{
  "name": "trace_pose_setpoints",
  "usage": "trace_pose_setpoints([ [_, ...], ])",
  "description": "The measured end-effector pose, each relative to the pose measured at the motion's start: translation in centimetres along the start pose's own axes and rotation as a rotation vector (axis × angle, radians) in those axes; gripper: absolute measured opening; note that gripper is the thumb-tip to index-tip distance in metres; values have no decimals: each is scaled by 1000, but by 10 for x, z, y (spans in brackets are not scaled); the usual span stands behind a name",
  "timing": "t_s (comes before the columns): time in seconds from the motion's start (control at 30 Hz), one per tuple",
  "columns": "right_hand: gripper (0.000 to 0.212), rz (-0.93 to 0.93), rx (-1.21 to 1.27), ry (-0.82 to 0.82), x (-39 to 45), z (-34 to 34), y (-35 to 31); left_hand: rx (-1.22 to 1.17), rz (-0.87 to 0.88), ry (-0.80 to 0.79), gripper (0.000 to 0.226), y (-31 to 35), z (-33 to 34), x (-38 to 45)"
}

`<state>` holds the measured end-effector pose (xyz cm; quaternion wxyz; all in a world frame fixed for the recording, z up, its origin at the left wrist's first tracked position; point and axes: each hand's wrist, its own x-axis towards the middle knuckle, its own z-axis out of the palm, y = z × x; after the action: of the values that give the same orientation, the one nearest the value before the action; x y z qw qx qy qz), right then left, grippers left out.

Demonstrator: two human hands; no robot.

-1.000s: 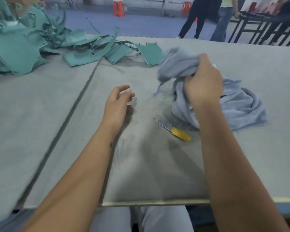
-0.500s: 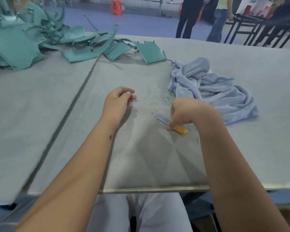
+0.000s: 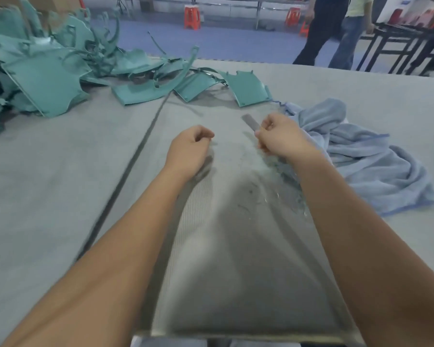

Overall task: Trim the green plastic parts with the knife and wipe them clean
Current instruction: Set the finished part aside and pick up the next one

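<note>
Right hand fingers clamped on knife, blade up; left hand loosely curled, empty. Green parts piled toward table's far left corner, cloth at right. Judged between pieces; next, fetch a part

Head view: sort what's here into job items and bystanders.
For the job:
- knife, held in the right hand
- green parts, piled at the far left of the table
- blue cloth, lying at the right
- left hand, loosely curled, holding nothing visible

Just around:
- orange stools
- people standing
- dark frame
</note>
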<state>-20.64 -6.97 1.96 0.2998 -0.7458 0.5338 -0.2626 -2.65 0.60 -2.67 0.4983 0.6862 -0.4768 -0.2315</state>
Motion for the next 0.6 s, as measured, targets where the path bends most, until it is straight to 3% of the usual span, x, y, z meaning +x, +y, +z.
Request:
trace_pose_setpoints([
  [0.07,12,-6,-167,67,31,12,4,192,37,1,35,-7,-7,25],
  [0.27,21,-88,-298,142,113,43,6,817,108,26,54,-28,-14,111],
  [0.47,20,-209,-469,176,173,72,6,1039,197,58,47,-35,9,178],
  [0.6,28,-207,-578,183,194,84,7,1052,112,18,40,-36,17,215],
])
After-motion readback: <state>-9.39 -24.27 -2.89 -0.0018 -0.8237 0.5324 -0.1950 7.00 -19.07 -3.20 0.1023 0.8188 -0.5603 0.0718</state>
